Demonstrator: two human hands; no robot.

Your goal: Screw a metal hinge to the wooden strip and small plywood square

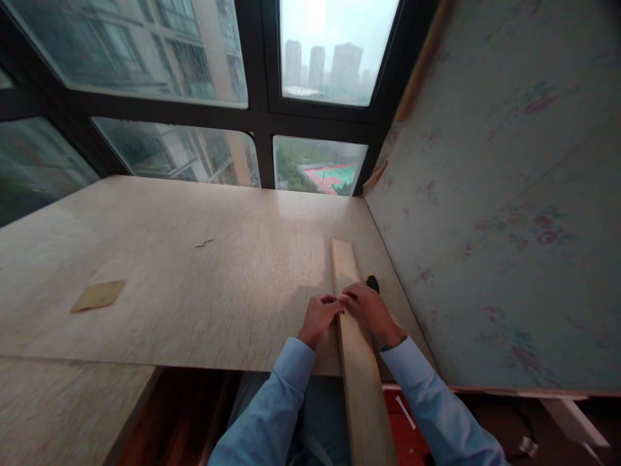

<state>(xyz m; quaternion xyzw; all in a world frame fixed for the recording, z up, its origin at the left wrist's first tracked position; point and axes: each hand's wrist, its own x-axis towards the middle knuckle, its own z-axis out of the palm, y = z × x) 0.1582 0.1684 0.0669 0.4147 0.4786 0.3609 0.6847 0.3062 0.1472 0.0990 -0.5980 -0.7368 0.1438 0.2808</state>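
Observation:
A long wooden board (pixel 366 382) lies across the table edge, its near end jutting out over my lap. My left hand (pixel 321 317) is closed in a pinch at the board's left edge. My right hand (pixel 371 309) rests over the board, its thumb and fingers pinched close to the left fingertips. Between the fingertips shows something small and dark; its kind is too small to make out. Just beyond my right hand, a black and yellow tool handle (pixel 372 283) sticks out, the rest of it hidden.
Two thin metal pieces (pixel 204 243), like screws or nails, lie on the marble-patterned tabletop (pixel 233 291). A brown square of paper or sandpaper (pixel 98 296) is at the left. A floral-papered wall (pixel 514 220) bounds the right side, dark-framed windows (pixel 264 110) the back.

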